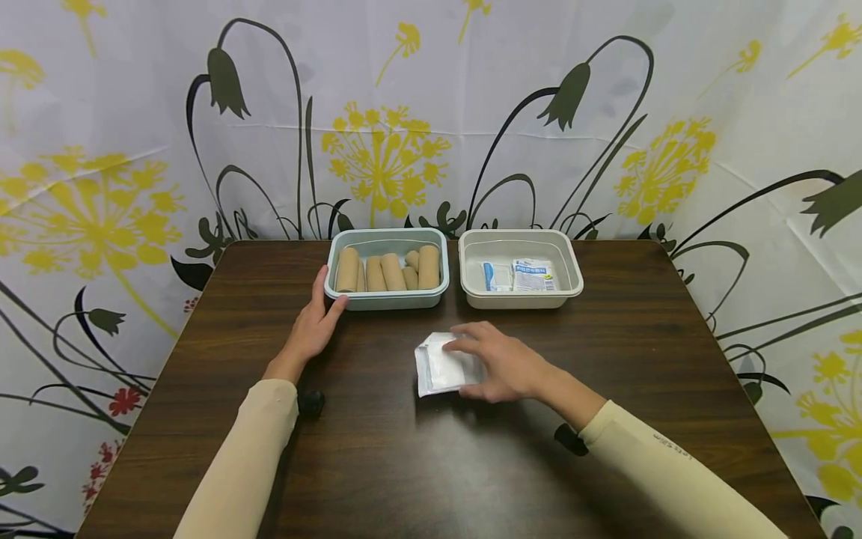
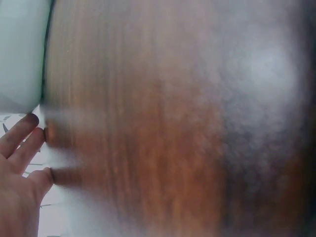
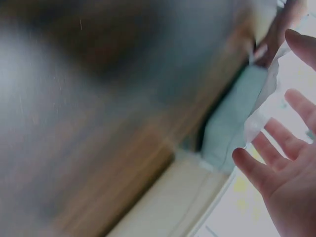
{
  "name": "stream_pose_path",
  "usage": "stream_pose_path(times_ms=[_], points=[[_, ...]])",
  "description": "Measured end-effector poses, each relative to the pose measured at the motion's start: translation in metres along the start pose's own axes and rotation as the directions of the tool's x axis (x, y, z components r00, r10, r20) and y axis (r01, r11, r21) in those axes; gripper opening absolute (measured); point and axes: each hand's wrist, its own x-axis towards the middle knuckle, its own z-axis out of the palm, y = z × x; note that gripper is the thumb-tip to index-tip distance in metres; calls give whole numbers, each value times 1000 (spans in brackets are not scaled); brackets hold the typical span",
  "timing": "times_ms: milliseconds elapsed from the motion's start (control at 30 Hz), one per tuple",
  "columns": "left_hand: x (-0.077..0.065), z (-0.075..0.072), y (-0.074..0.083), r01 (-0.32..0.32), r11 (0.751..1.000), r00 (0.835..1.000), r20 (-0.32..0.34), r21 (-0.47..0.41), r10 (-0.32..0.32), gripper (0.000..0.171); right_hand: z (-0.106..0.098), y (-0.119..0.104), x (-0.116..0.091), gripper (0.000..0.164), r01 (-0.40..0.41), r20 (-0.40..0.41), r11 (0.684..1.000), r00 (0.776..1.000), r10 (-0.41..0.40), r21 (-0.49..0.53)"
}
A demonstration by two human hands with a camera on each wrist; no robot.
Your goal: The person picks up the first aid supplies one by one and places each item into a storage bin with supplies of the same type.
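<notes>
My right hand (image 1: 501, 363) holds a white square packet (image 1: 447, 367) with thumb and fingers, over the middle of the table. In the right wrist view the packet (image 3: 259, 121) shows between spread fingers and thumb. My left hand (image 1: 313, 326) rests with fairly straight fingers at the front left corner of a light blue bin (image 1: 387, 301). The left wrist view shows its fingertips (image 2: 32, 119) close by the bin's wall (image 2: 22, 59). Several tan cylinders (image 1: 390, 271) lie inside this bin.
Right beside the blue bin stands a cream bin (image 1: 518, 301) with white and blue printed packets (image 1: 533, 275) in it. Both bins are at the back edge of the dark wooden table (image 1: 377, 464). A flowered curtain (image 1: 417, 172) hangs behind.
</notes>
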Motion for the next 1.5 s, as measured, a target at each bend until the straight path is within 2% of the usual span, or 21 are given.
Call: stream_pose_path(times_ms=[100,233,367,667,900,967,1167,1500], points=[[0,0,0,-4,1000,1000,-1,-1,4,74,-13,14,4,62,-36,-91,999,995,35,-9],[1,1,0,-12,1000,1000,-4,-1,12,74,-30,36,11,63,-104,-205,995,974,102,3],[2,2,-1,-13,1000,1000,-3,0,13,74,-42,58,18,64,-168,-257,985,950,175,49],[2,2,-1,-8,1000,1000,-5,-10,7,75,-58,98,34,65,-313,-243,940,909,338,136],[1,2,-1,-11,1000,1000,-12,-9,11,76,-59,117,47,65,-451,-186,873,856,482,188],[0,2,0,-11,1000,1000,-9,-8,10,75,-57,119,49,63,-462,-181,866,851,493,191],[-1,3,2,-11,1000,1000,-6,-19,11,74,-48,122,50,52,-449,-178,865,854,489,223],[0,4,4,-4,1000,1000,2,-21,4,74,-45,121,37,40,-379,-268,893,859,437,242]])
